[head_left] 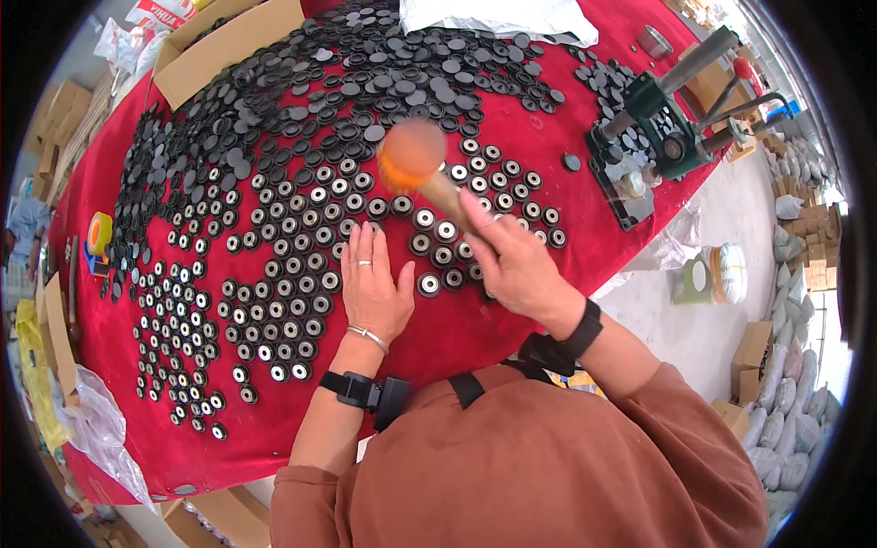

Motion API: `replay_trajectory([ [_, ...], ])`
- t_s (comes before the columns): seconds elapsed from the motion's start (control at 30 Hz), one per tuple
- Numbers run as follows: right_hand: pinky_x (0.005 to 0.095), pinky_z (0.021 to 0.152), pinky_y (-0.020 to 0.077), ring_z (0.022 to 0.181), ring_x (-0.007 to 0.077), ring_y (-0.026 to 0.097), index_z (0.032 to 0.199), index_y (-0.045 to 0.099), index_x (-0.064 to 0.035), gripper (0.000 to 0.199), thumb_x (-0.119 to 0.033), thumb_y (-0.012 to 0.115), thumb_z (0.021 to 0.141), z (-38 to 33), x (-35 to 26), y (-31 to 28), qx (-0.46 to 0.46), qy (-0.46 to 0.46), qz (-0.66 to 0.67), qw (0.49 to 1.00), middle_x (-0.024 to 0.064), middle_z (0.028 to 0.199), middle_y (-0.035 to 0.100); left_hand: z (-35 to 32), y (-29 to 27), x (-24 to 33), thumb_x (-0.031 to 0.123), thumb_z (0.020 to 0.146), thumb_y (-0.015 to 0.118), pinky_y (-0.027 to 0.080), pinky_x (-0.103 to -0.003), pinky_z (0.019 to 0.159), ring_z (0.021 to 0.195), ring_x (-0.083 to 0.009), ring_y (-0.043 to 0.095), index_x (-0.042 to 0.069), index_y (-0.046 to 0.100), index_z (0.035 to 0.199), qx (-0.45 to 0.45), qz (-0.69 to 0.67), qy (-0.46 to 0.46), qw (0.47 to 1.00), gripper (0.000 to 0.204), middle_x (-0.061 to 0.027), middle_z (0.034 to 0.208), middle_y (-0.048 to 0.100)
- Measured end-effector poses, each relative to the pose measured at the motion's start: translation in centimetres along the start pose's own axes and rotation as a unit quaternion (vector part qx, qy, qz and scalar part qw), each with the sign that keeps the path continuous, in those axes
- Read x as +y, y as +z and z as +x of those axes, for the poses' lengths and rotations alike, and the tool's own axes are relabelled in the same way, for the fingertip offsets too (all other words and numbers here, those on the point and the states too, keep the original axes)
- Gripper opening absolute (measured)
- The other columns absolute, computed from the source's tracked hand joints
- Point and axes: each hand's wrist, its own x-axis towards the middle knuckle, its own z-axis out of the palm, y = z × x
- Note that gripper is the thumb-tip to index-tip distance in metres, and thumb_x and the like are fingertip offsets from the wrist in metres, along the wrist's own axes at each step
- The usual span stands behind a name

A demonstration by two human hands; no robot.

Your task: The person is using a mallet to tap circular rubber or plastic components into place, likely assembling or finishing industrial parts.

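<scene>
My right hand (523, 272) is wrapped round the wooden handle of a mallet (411, 157). Its orange-brown head is raised over the table and smeared by motion. My left hand (376, 290) lies palm down with its fingers stretched out, the fingertips touching or just beside the nearest round parts. These parts (294, 265) are black rings with silver bearing-like centres, spread in loose rows around both hands. One of them (427, 284) sits between my two hands. Farther back, many plain black discs and caps (365, 68) lie heaped on the red cloth (438, 333).
A green hand press (671, 137) stands at the right edge, a metal cup (654, 42) behind it. An open cardboard box (228, 46) is at the back left, a white bag (498, 18) at the back. Yellow tape (99, 234) and clear plastic (105, 434) lie left.
</scene>
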Motion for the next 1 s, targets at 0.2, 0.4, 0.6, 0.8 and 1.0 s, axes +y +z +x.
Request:
replay_trajectory([
  [0.2,0.0494,0.061,0.0521,0.069,0.0417,0.063,0.146,0.037,-0.0234,0.053,-0.022,0.054,0.096,1.9,0.8,0.5,-0.104,0.019,-0.068,0.992,0.0260,0.082,0.059,-1.4,0.3,-1.8,0.022,0.086,0.065,0.028,-0.049,0.114,0.136,-0.0371,0.037,-0.006,0.048,0.131,-0.073,-0.032,0.014,0.997,0.055,-0.0234,0.143,0.042],
  [0.4,0.0455,0.063,0.0494,0.067,0.0374,0.060,0.147,0.037,-0.0209,0.060,-0.011,0.058,0.092,1.4,-1.3,2.4,-0.037,-0.003,0.000,0.999,0.0204,0.079,0.058,-2.0,0.2,-1.8,0.011,0.084,0.064,0.038,-0.046,0.107,0.127,-0.0385,0.046,-0.005,0.052,0.124,0.017,-0.098,0.009,0.995,0.044,-0.0230,0.136,0.048],
  [0.6,0.0445,0.065,0.0495,0.069,0.0355,0.060,0.144,0.043,-0.0150,0.054,-0.013,0.058,0.092,3.0,-2.6,0.8,-0.120,0.019,-0.070,0.990,0.0197,0.079,0.056,-2.5,0.7,-2.3,0.000,0.083,0.060,0.045,-0.046,0.093,0.104,-0.0392,0.055,-0.004,0.054,0.112,0.126,-0.144,-0.052,0.980,0.029,-0.0231,0.113,0.056],
  [0.8,0.0493,0.059,0.0505,0.066,0.0401,0.062,0.146,0.037,-0.0188,0.057,-0.018,0.058,0.093,-0.3,-1.5,2.9,-0.143,0.013,-0.030,0.989,0.0229,0.083,0.059,-2.6,1.2,-2.3,-0.001,0.082,0.060,0.043,-0.047,0.095,0.106,-0.0396,0.052,-0.004,0.051,0.117,0.130,-0.148,-0.044,0.979,0.036,-0.0223,0.114,0.053],
  [1.0,0.0381,0.077,0.0525,0.083,0.0324,0.067,0.145,0.040,-0.0117,0.054,-0.012,0.057,0.093,-0.5,-0.7,-0.3,-0.051,0.041,0.141,0.988,0.0223,0.098,0.066,0.2,0.7,-0.5,0.010,0.086,0.062,0.033,-0.047,0.110,0.129,-0.0434,0.039,-0.010,0.040,0.133,0.007,-0.098,0.013,0.995,0.055,-0.0289,0.137,0.041],
])
